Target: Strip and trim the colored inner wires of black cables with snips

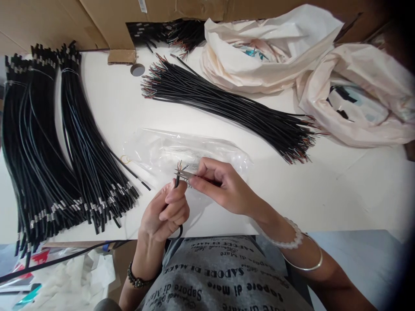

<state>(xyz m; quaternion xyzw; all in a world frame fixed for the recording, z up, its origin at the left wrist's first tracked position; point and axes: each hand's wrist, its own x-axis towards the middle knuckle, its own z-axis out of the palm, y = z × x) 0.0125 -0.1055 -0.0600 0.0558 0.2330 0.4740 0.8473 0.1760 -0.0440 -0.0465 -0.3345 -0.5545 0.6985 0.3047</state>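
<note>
My left hand (168, 210) is closed around a black cable (177, 180), near the table's front edge. Thin bare-ended wires fan out from the cable's upper end, and a loop of it hangs below my fist. In my right hand (223, 183) is a pair of small scissors (185, 173), mostly covered by my fingers. Their pointed blades lie at the cable's end, just below the splayed wires; whether they touch the jacket I cannot tell. A clear plastic bag (155, 144) with whitish contents lies behind my hands.
Bundled black cables (84, 142) with silvery bands near their ends lie at the left. A loose pile of black cables (220, 101) with frayed wires stretches across the back. Two pale plastic bags (353, 129) stand at the back right, before a cardboard box (106, 17).
</note>
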